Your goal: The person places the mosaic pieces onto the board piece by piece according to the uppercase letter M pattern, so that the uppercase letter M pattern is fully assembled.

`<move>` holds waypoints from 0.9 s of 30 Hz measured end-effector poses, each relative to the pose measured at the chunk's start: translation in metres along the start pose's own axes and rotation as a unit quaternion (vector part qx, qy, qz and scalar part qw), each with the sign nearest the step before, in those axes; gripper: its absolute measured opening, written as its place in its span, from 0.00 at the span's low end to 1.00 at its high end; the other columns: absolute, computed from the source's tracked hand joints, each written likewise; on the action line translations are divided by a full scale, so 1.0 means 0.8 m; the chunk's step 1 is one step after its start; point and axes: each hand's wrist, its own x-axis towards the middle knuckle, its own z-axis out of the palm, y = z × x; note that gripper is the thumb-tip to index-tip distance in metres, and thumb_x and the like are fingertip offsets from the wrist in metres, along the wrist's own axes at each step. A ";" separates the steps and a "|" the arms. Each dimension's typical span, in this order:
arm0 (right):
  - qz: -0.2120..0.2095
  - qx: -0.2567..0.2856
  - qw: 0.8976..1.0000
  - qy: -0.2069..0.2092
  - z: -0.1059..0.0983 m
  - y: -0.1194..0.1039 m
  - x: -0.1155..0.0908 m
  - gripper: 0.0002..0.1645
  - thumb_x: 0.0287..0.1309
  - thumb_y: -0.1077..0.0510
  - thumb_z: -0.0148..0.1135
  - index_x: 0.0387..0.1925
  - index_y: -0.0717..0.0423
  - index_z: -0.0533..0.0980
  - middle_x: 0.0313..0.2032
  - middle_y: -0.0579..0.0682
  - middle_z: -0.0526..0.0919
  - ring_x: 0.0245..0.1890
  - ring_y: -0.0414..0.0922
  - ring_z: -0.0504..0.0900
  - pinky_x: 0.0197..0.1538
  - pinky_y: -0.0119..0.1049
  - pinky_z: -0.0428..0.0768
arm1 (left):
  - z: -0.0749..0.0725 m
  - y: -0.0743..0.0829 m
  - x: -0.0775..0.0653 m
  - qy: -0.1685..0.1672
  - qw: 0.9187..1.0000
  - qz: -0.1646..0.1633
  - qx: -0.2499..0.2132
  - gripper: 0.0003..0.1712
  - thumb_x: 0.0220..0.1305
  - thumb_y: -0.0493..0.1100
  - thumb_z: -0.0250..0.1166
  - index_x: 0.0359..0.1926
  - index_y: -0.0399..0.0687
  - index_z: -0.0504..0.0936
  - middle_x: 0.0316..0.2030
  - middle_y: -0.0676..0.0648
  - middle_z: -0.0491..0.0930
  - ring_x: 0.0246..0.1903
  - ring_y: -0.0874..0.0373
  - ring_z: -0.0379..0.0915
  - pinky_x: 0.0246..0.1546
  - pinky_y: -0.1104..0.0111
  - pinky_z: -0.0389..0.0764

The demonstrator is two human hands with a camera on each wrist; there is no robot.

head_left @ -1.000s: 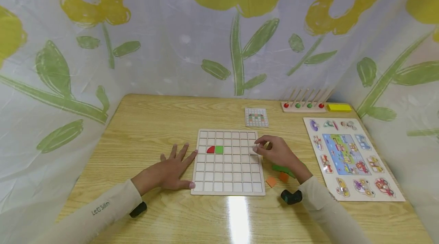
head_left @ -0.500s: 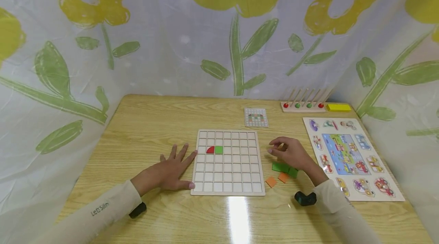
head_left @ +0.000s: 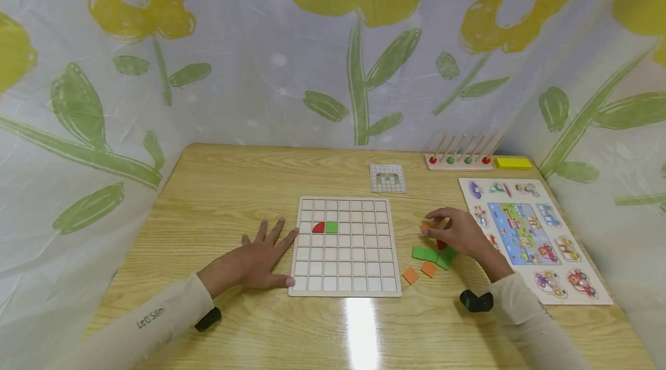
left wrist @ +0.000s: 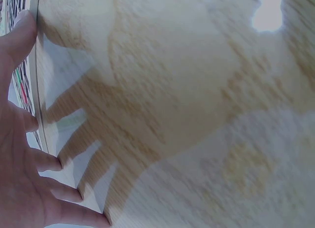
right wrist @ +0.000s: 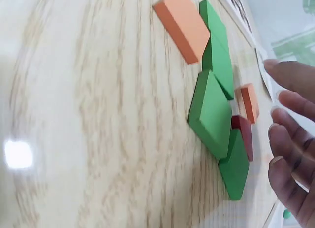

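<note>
My left hand (head_left: 260,260) lies flat with spread fingers at the left edge of a wooden grid board (head_left: 359,254); thumb and index fingertip touch its rim. On the board, a red quarter-circle tile (head_left: 319,228) sits beside a green square tile (head_left: 331,227). To the right, my right hand (head_left: 457,233) hovers over loose tiles, its fingers loosely bent and nothing visibly held. An orange tile (right wrist: 249,102) lies by its fingertips, next to a red tile (right wrist: 243,134). Several green tiles (head_left: 429,254) and two more orange tiles (head_left: 410,276) lie nearer me.
A small pattern card (head_left: 387,178) lies behind the board. At the right is a picture puzzle board (head_left: 568,217). A peg stand with beads (head_left: 459,166) and a yellow block (head_left: 513,163) stand at the back right. A flowered curtain (head_left: 250,69) hangs behind the table.
My right hand has moved right, from the board's right edge to the loose tiles, uncovering several green ones and a red one. The left hand has stayed at the board.
</note>
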 end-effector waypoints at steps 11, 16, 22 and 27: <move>0.014 -0.041 0.999 -0.004 -0.003 0.003 -0.002 0.24 0.60 0.46 0.72 0.51 0.57 0.85 0.41 0.55 0.87 0.34 0.46 0.83 0.33 0.39 0.78 | -0.001 0.001 -0.001 0.003 1.000 0.002 0.003 0.61 0.62 0.75 0.58 0.81 0.48 0.44 0.78 0.28 0.38 0.72 0.18 0.35 0.53 0.20 0.56; 0.015 -0.050 0.999 -0.010 -0.003 0.007 -0.001 0.24 0.60 0.45 0.71 0.51 0.55 0.85 0.42 0.55 0.87 0.37 0.47 0.83 0.35 0.41 0.79 | -0.001 0.001 0.000 0.003 1.000 0.001 0.004 0.60 0.62 0.75 0.59 0.81 0.48 0.44 0.78 0.28 0.38 0.73 0.19 0.35 0.53 0.20 0.56; 0.020 -0.045 0.999 -0.019 -0.003 0.009 0.001 0.22 0.61 0.46 0.71 0.51 0.55 0.85 0.45 0.56 0.87 0.38 0.47 0.84 0.36 0.41 0.80 | -0.001 0.002 -0.001 0.004 1.000 0.001 0.000 0.60 0.62 0.75 0.59 0.81 0.47 0.44 0.78 0.28 0.38 0.73 0.19 0.35 0.54 0.20 0.55; 0.025 -0.044 0.998 -0.029 -0.003 0.008 0.002 0.22 0.61 0.47 0.71 0.51 0.55 0.85 0.47 0.57 0.87 0.40 0.50 0.84 0.39 0.43 0.81 | 0.000 0.001 -0.001 0.005 1.000 0.002 0.000 0.60 0.62 0.75 0.58 0.81 0.47 0.44 0.78 0.28 0.38 0.73 0.19 0.35 0.54 0.20 0.55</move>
